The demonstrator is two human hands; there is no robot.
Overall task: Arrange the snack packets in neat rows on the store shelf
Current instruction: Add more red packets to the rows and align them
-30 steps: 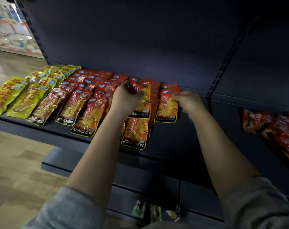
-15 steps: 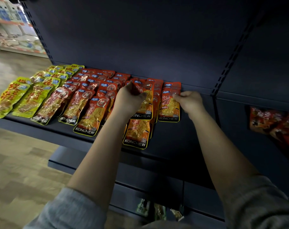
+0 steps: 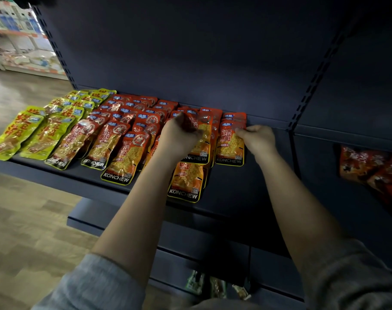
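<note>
Overlapping rows of red snack packets (image 3: 116, 144) marked KONCHEW lie on a dark shelf (image 3: 235, 193), with yellow-green packets (image 3: 15, 133) in rows at the far left. My left hand (image 3: 179, 137) grips the top of a red packet (image 3: 201, 135) in a middle row. My right hand (image 3: 257, 137) pinches the upper right edge of the rightmost red packet (image 3: 229, 146). One red packet (image 3: 186, 182) lies lower than the rest, near the shelf's front edge.
To the right, beyond a slotted upright (image 3: 302, 104), the neighbouring shelf bay holds dark red packets (image 3: 374, 168). A lower shelf (image 3: 213, 247) juts out below, with a few packets (image 3: 213, 285) beneath it. Wooden floor (image 3: 22, 220) lies to the left.
Both hands stay on their packets. The packets under them have shifted slightly toward the back of the shelf, and the view has drifted a little.
</note>
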